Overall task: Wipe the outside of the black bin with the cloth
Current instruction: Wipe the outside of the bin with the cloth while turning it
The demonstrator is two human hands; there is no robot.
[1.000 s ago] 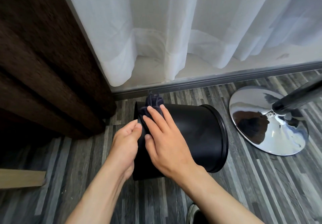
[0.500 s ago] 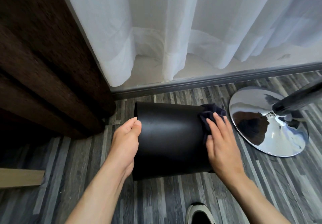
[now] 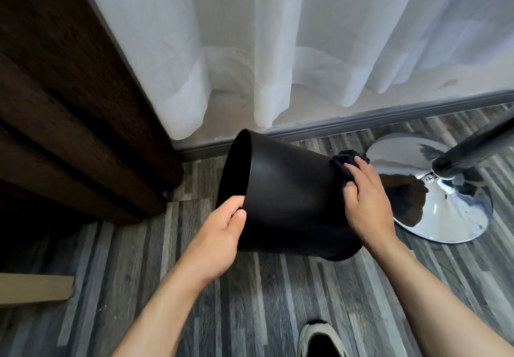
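The black bin [image 3: 289, 189] lies tilted on the grey wood-look floor, its left end raised and its lipped end low on the right. My left hand [image 3: 219, 234] grips the edge of the raised left end, thumb on the outer wall. With my right hand [image 3: 364, 201] I press a dark cloth [image 3: 345, 162] against the bin's outer wall near the right end. Most of the cloth is hidden under my fingers.
A chrome stool base [image 3: 445, 206] with a black pole [image 3: 472, 151] stands just right of the bin. White sheer curtains [image 3: 250, 50] and a grey floor rail [image 3: 361, 123] run behind it. A brown curtain [image 3: 69, 106] hangs left. My shoe [image 3: 319, 340] is at the bottom.
My right hand slid the cloth from the bin's left end to its right end. The bin's left end has risen, and my left hand now grips its edge.
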